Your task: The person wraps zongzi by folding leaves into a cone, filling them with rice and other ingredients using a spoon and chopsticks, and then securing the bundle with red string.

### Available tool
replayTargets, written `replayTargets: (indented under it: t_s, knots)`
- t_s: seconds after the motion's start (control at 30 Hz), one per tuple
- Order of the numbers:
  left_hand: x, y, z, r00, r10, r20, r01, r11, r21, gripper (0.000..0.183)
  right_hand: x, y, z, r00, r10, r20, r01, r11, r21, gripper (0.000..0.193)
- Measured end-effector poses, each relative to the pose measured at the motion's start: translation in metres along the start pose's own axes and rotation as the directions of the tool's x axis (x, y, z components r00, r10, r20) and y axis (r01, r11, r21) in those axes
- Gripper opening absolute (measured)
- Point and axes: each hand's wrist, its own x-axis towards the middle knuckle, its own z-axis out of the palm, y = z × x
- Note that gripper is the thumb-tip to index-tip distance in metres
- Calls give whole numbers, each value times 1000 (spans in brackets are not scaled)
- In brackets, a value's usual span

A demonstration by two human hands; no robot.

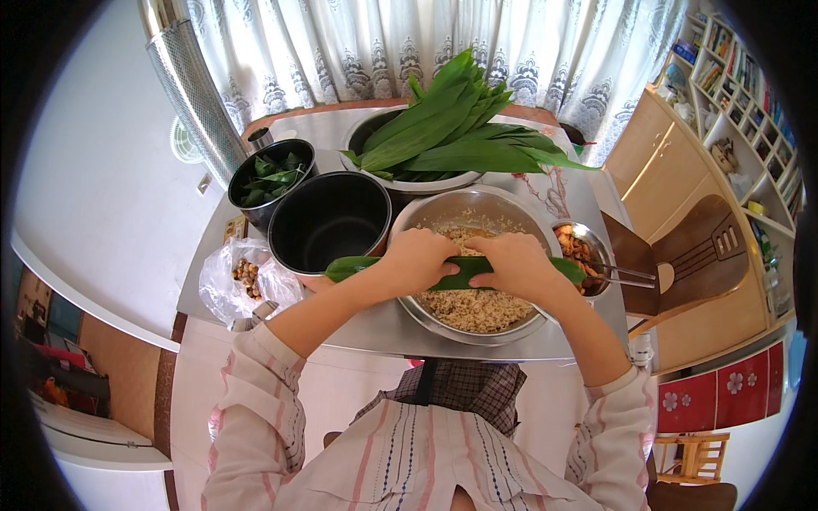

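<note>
A long green leaf (pixel 467 272) is stretched sideways in both hands, its ends sticking out past each hand. My left hand (pixel 419 261) is closed on it left of its middle, thumb toward the right. On the other side my right hand (pixel 516 266) grips it, the thumb pointing at the left one. Just below lies a wide steel bowl (pixel 521 204) of moist, pale brown rice (pixel 477 312). Part of the rice is hidden by the leaf and hands. An empty black pot (pixel 331 211) stands beside the bowl, near my left hand.
Behind the bowl, a basin (pixel 362 134) holds a heap of long green leaves (pixel 460 128). A smaller black pot (pixel 271 170) contains wrapped leaf parcels. A plastic bag (pixel 223 285) of small brown pieces lies left; a dish of meat pieces (pixel 573 244) with chopsticks (pixel 626 274) stands right.
</note>
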Motion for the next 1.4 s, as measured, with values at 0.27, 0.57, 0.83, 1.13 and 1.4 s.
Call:
replayTargets:
  t_s: [0.27,0.57,0.83,1.13,1.4]
  knots:
    - [-13,13,6,971,-112,-209,132,988,83,37,-4,-9,16,981,-31,-191,-18,967,-253,14]
    - [-22,36,35,664,31,-747,68,992,102,69,-16,-39,23,678,53,-733,-148,987,-65,50]
    - [-22,54,30,525,44,-850,12,998,59,66,-13,-63,21,486,372,-791,1,904,427,49]
    - [-16,63,24,574,-113,-811,-110,971,-213,62,1,-66,25,413,469,-781,177,799,574,44]
    - [-9,46,14,801,-126,-585,-262,805,-533,68,16,-55,26,520,613,-595,287,531,798,44]
